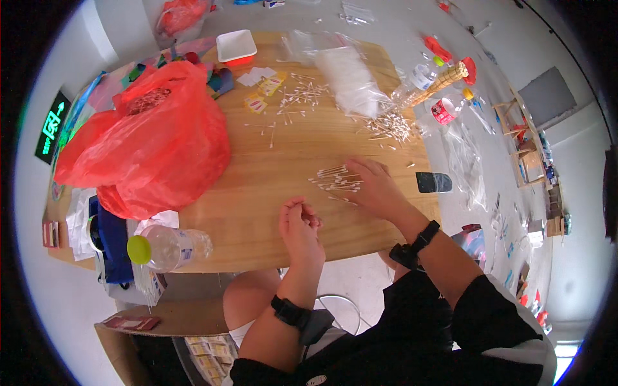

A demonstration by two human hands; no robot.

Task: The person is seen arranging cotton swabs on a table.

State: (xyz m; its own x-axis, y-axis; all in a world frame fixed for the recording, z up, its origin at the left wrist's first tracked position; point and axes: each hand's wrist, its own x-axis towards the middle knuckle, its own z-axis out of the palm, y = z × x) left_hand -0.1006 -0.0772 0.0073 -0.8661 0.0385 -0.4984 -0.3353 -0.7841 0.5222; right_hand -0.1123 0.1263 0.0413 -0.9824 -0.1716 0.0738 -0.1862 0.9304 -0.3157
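Observation:
A loose bunch of cotton swabs (336, 180) fans out over the wooden table (283, 170) near its front. My right hand (374, 188) is at the right end of this bunch, fingers curled round the swab ends. Just left of and nearer than the bunch is my left hand (301, 226), its fingers curled in; whatever they may hold is hidden. Farther off lie a heap of cotton swabs (391, 126) at the right and a looser scatter of swabs (302, 95) at the back middle.
A big red plastic bag (161, 141) fills the table's left. Near it lies a clear bottle with a green cap (170, 248). Clear plastic packaging (351, 77), a white tray (236, 46) and yellow-and-white cards (264, 93) are at the back. A dark phone-shaped object (434, 182) sits by the right edge.

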